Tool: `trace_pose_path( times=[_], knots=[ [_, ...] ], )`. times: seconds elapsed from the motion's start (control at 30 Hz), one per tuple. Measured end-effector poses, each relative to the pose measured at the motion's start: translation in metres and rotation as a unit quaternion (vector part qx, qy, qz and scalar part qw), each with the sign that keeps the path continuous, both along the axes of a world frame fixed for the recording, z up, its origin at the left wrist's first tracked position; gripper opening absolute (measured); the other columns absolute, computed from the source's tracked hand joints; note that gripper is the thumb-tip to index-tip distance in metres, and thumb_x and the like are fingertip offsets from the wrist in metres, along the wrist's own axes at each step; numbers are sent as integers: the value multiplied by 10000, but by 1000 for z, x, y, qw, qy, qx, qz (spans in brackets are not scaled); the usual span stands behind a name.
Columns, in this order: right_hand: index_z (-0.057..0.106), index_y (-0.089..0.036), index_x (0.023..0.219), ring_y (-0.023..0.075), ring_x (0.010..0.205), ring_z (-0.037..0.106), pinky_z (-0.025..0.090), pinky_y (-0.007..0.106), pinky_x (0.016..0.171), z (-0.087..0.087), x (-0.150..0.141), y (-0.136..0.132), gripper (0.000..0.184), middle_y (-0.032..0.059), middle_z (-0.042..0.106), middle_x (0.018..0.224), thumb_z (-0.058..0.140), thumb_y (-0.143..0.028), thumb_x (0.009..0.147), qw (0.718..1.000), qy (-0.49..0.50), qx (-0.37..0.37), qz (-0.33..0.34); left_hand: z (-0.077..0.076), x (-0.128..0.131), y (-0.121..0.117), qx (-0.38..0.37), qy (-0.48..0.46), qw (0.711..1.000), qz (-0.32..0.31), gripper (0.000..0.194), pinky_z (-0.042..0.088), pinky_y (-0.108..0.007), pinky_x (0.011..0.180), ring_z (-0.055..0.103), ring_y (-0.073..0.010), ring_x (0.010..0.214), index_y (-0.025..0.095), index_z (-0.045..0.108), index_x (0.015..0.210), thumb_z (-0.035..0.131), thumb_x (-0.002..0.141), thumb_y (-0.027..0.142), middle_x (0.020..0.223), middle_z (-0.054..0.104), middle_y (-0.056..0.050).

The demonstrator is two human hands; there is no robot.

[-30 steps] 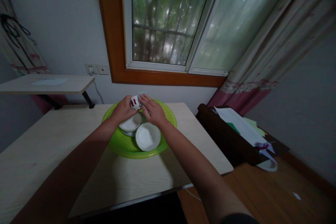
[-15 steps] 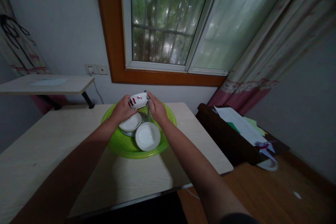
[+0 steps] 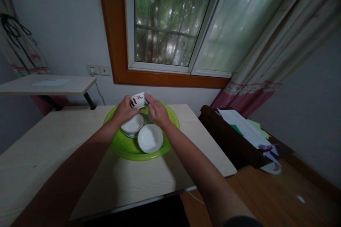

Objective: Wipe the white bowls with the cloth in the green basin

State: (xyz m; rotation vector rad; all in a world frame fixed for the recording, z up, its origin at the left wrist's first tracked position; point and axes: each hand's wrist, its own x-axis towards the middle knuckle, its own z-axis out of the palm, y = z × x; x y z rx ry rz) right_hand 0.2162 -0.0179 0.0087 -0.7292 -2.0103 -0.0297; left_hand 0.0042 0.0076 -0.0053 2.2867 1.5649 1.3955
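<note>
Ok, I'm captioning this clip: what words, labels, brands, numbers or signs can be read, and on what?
No readable text anywhere.
Held bowl: red and dark marks, too small to read.
Paper on shelf: faint marks, too blurred.
Papers at right: nothing legible.

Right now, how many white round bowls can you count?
3: a red-printed white bowl between the left hand and right hand; a left white bowl and a nearer white bowl inside the green plastic basin. More may be hidden.

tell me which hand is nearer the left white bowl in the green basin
Left: the left hand is just above the left white bowl, at its far edge; the right hand is farther off, to the right and beyond it.
</note>
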Motion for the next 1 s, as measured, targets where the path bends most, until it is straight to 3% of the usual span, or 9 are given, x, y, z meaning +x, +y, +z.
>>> trace_pose_path(
  times=[0.17,0.33,0.6,0.83,1.0],
  knots=[
    [428,-229,1503,193,1508,308,363,458,1204,4,-7,-6,501,68,464,1547,398,-217,1003,994,-95,33,43,0,-2,1,-16,1,1000,-10,629,542,-368,779,691,-268,933,194,439,1158,770,668,409,1043,666,-111],
    [370,-225,1534,189,1523,269,334,464,1222,4,-10,-6,534,66,431,1570,397,-204,1001,991,-113,45,56,2,-1,-1,-17,-8,999,-26,629,542,-358,779,689,-255,925,197,437,1158,771,664,396,1049,664,-100],
    [305,-234,1568,182,1520,276,242,433,1265,2,-3,3,538,55,340,1621,354,-319,1040,999,-6,-32,10,-1,1,-1,-5,22,1000,-17,640,543,-381,807,683,-277,962,203,437,1156,773,672,454,1060,659,-113],
    [468,-193,1489,212,1394,496,363,414,1194,-11,6,17,601,104,526,1494,293,-546,1035,977,125,-168,-42,-1,1,-3,6,30,999,-12,666,539,-384,857,675,-276,1001,210,436,1178,791,650,407,1081,655,-108],
    [514,-160,1451,225,1373,521,383,438,1176,-14,7,19,642,134,562,1453,276,-582,1029,971,137,-188,-56,0,1,-5,-3,12,1000,-9,692,543,-377,846,678,-275,987,214,438,1166,818,617,397,1074,660,-102]
  ],
)
